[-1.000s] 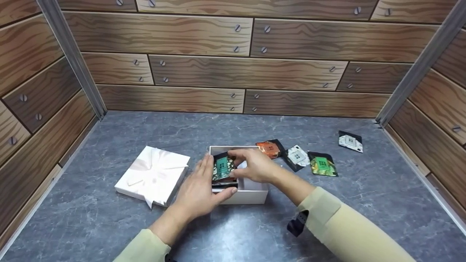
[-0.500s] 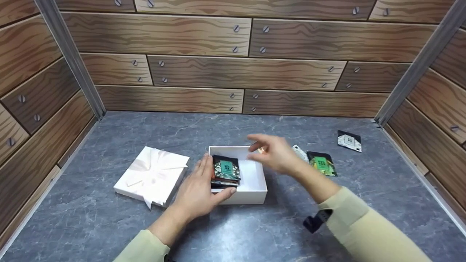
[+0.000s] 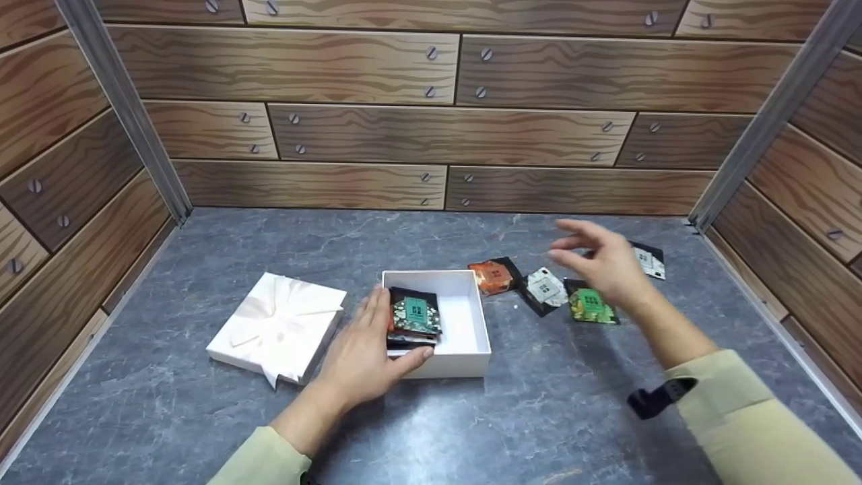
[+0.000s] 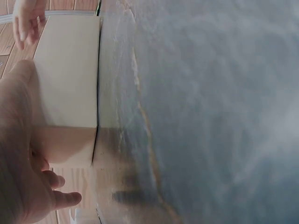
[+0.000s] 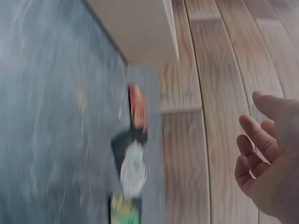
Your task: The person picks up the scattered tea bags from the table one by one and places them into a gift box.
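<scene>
In the head view a white box point(image 3: 451, 365) stands without its lid. My left hand point(image 3: 358, 357) rests against its left side, with straight fingers along that wall and the thumb at the front rim. Inside, a stack of sachets fills the left part, a black sachet with a green label point(image 3: 415, 314) on top. My right hand point(image 3: 609, 269) hangs in the air, fingers apart and holding nothing. Below and around it lie a green sachet point(image 3: 590, 303), a white sachet point(image 3: 544, 288) and a far white sachet point(image 3: 650, 261), partly hidden by the hand.
An orange sachet point(image 3: 493, 275) lies by the box's back right corner. The white lid point(image 3: 283, 323) with a ribbon bow lies left of the box. Wood-patterned walls point(image 3: 377, 135) enclose the grey marbled table point(image 3: 471, 431).
My right hand has let go of the green-labelled sachet on the stack, risen out of the box and swung right over the loose sachets. The left hand has stayed at the box.
</scene>
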`<state>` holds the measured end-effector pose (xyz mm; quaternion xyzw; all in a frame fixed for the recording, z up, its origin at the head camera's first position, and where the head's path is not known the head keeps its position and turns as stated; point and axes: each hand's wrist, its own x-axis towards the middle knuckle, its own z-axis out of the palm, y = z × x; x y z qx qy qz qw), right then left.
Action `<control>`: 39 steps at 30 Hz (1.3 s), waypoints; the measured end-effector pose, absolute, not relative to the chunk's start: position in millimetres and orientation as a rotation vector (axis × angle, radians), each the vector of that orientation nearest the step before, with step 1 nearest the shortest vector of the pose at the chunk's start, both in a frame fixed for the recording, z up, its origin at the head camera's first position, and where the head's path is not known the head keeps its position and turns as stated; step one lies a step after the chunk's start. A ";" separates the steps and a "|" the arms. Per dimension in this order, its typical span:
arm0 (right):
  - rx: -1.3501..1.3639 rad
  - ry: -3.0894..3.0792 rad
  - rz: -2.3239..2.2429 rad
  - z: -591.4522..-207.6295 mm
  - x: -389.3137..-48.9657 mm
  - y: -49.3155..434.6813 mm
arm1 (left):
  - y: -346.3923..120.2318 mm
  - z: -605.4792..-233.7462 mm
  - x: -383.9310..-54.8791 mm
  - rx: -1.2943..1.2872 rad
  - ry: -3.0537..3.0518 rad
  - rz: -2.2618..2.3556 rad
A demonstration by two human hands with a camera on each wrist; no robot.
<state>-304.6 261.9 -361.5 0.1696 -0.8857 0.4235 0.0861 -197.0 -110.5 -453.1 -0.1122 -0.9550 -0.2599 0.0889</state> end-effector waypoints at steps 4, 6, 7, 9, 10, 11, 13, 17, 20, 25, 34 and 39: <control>0.489 -2.605 1.284 -370.6 -311.8 297.5 | -110.1 -452.6 -197.6 -0.335 -2.851 -0.769; 0.472 -2.593 1.322 -377.5 -315.1 314.0 | -110.4 -452.9 -197.6 -0.333 -2.852 -0.773; 0.460 -2.593 1.337 -381.5 -316.8 322.0 | -110.4 -452.8 -197.5 -0.333 -2.851 -0.773; 0.429 -2.604 1.378 -390.2 -319.6 337.3 | -110.7 -453.0 -197.4 -0.331 -2.846 -0.779; 0.416 -2.616 1.401 -395.2 -321.4 344.1 | -111.0 -453.0 -197.3 -0.329 -2.844 -0.780; 0.405 -2.633 1.425 -400.2 -323.0 350.7 | -111.3 -453.1 -197.3 -0.328 -2.839 -0.782; 0.383 -2.679 1.472 -409.9 -325.3 362.8 | -111.9 -453.1 -197.3 -0.327 -2.833 -0.780; 0.358 -2.783 1.542 -428.9 -328.5 381.9 | -112.1 -453.4 -197.0 -0.320 -2.836 -0.782; 0.350 -2.828 1.540 -440.9 -329.7 390.6 | -111.5 -453.2 -196.8 -0.317 -2.849 -0.785; 0.409 -2.820 1.551 -452.6 -332.9 393.5 | -111.1 -453.2 -196.8 -0.317 -2.853 -0.781; 0.472 -2.894 1.584 -457.4 -334.5 391.3 | -111.9 -453.4 -196.7 -0.326 -2.842 -0.768; 0.496 -2.921 1.471 -458.6 -329.7 389.4 | -111.4 -453.7 -197.3 -0.329 -2.844 -0.760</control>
